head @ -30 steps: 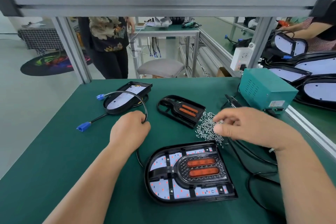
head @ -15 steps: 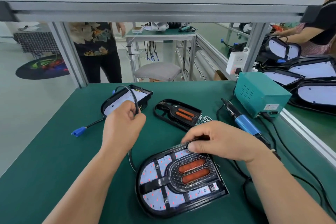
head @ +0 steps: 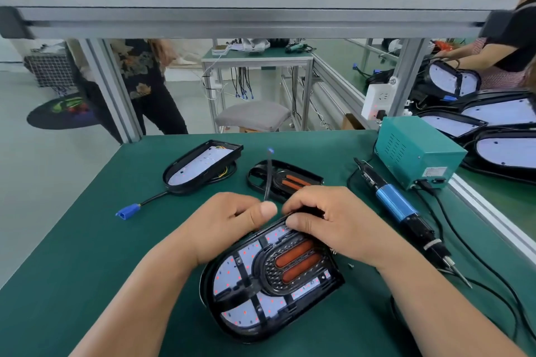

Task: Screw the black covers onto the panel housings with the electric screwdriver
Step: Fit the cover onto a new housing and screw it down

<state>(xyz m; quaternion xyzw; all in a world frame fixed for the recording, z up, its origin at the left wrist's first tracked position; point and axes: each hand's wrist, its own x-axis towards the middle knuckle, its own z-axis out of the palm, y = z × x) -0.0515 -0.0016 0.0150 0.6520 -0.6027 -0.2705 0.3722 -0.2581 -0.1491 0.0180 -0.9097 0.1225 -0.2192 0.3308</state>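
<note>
Far left on the surface [head: 87,255], a blue plug [head: 127,211] lay at the end of its lead from the open housing [head: 200,166], which sat well back, I'd judge waiting its turn. My left hand [head: 232,220] was curled round a black cable [head: 267,180] and held it up, probably to keep it off the rim. Just behind both hands lay a loose cover [head: 285,180]. Nearest me sat the housing [head: 226,324] with its cover [head: 293,264] seated in it, not yet screwed as far as I could judge. My right hand [head: 327,220] gripped its far rim, thumb pressing on top, likely to steady the fit; whether it hid a screw I couldn't tell. The screwdriver [head: 397,206] lay unheld just right of that hand, within easy reach, wired to the green box [head: 417,153].
</note>
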